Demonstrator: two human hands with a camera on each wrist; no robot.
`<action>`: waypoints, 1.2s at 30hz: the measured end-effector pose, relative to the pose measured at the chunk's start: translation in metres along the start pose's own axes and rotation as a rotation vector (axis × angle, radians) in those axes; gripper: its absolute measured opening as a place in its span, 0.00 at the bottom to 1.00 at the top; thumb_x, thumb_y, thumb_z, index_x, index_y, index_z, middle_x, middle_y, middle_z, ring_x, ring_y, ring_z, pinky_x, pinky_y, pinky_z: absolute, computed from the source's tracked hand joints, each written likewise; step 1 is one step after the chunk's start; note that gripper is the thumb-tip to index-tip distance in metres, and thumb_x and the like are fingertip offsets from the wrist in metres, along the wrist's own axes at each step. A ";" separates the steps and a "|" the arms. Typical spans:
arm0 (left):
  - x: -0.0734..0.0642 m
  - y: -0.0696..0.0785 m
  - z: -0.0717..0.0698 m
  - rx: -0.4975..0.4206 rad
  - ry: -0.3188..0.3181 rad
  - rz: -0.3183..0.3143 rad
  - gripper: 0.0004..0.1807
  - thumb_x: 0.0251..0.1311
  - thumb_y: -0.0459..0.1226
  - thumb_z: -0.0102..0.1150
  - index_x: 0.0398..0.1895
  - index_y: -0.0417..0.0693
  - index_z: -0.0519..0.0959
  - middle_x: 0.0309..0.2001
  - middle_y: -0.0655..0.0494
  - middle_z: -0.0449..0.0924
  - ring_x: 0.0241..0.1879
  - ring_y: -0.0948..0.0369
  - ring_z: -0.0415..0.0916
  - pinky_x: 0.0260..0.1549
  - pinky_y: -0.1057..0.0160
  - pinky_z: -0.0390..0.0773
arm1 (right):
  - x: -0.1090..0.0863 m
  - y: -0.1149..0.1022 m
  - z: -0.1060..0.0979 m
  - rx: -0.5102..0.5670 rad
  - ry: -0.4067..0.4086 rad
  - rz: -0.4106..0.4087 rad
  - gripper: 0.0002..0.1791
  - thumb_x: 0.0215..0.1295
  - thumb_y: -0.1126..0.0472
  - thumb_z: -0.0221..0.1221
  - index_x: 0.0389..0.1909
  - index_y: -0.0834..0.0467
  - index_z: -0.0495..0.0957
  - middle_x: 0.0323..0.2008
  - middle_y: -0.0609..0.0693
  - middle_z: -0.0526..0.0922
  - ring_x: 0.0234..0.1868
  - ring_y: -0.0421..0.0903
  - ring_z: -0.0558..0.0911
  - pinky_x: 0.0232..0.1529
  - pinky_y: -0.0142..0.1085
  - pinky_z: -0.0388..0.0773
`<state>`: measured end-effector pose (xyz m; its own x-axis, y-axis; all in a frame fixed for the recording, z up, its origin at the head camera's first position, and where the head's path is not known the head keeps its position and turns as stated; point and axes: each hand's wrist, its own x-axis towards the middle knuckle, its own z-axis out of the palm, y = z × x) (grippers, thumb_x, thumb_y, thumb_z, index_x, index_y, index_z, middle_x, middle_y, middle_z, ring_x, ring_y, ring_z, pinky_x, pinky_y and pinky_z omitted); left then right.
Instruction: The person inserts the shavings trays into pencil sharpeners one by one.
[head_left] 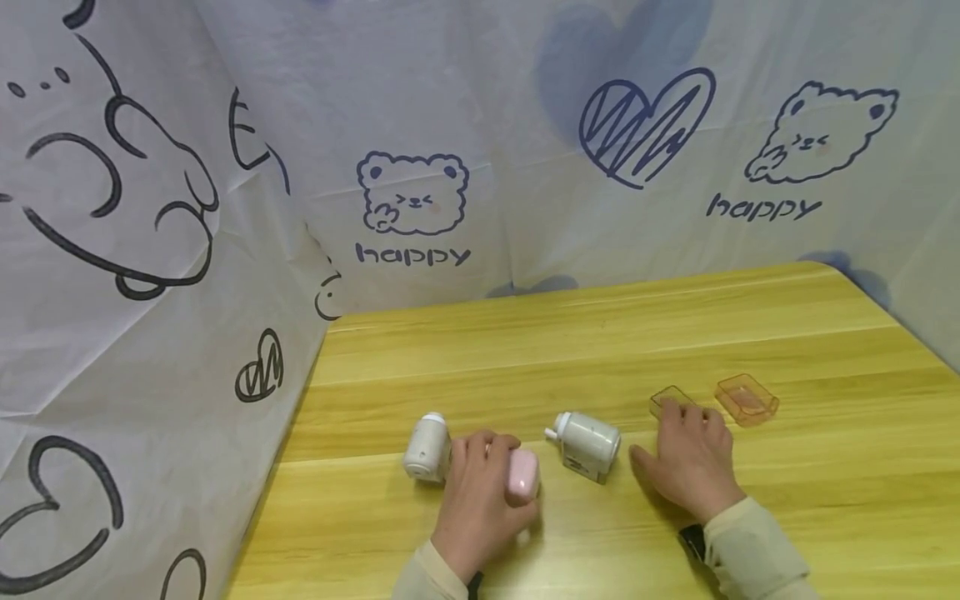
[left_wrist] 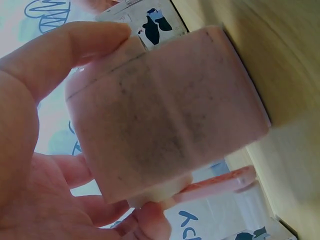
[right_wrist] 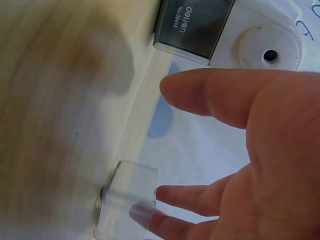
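Observation:
My left hand (head_left: 476, 492) grips a pink crank pencil sharpener (head_left: 522, 477), thumb on one side and fingers on the other. The left wrist view shows the sharpener's pink body (left_wrist: 165, 115) large, with a pink crank handle (left_wrist: 220, 184) below it. On the right, my right hand (head_left: 693, 462) reaches over a clear plastic shavings box (head_left: 670, 394). Its fingertips are at that box (right_wrist: 127, 192) in the right wrist view, while the thumb stays apart. Between the hands, a grey-white crank pencil sharpener (head_left: 591, 439) lies on the table.
Another grey-white pencil sharpener (head_left: 427, 448) is just left of the left hand. An orange see-through shavings box (head_left: 746, 400) lies beyond the right hand. The wood-grain table (head_left: 525, 350) meets printed cloth (head_left: 510, 125) at the back and left.

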<state>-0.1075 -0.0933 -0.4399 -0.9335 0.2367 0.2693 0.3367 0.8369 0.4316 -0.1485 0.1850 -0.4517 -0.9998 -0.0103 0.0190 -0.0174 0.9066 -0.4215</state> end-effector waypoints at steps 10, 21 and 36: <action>0.002 0.001 0.000 -0.039 -0.042 -0.015 0.41 0.37 0.54 0.84 0.55 0.46 0.79 0.47 0.52 0.78 0.47 0.58 0.66 0.44 0.59 0.73 | -0.001 -0.004 -0.004 0.021 0.049 -0.007 0.36 0.65 0.51 0.67 0.62 0.74 0.71 0.61 0.82 0.65 0.62 0.79 0.58 0.59 0.68 0.59; 0.000 0.001 0.001 -0.104 -0.156 -0.013 0.40 0.40 0.46 0.85 0.58 0.46 0.75 0.50 0.51 0.77 0.48 0.56 0.69 0.43 0.59 0.78 | -0.001 0.000 -0.001 0.023 -0.031 -0.026 0.33 0.65 0.57 0.64 0.62 0.77 0.69 0.56 0.82 0.69 0.51 0.78 0.72 0.51 0.67 0.73; -0.001 0.000 0.001 -0.106 -0.206 -0.029 0.40 0.43 0.46 0.84 0.60 0.47 0.75 0.48 0.52 0.77 0.48 0.55 0.72 0.44 0.55 0.79 | 0.001 -0.004 0.001 0.039 -0.005 -0.053 0.21 0.69 0.48 0.65 0.47 0.63 0.79 0.48 0.76 0.76 0.44 0.70 0.81 0.39 0.61 0.80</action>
<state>-0.1068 -0.0932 -0.4408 -0.9446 0.3186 0.0786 0.3106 0.7907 0.5275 -0.1490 0.1815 -0.4506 -0.9975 -0.0598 0.0380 -0.0706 0.8876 -0.4552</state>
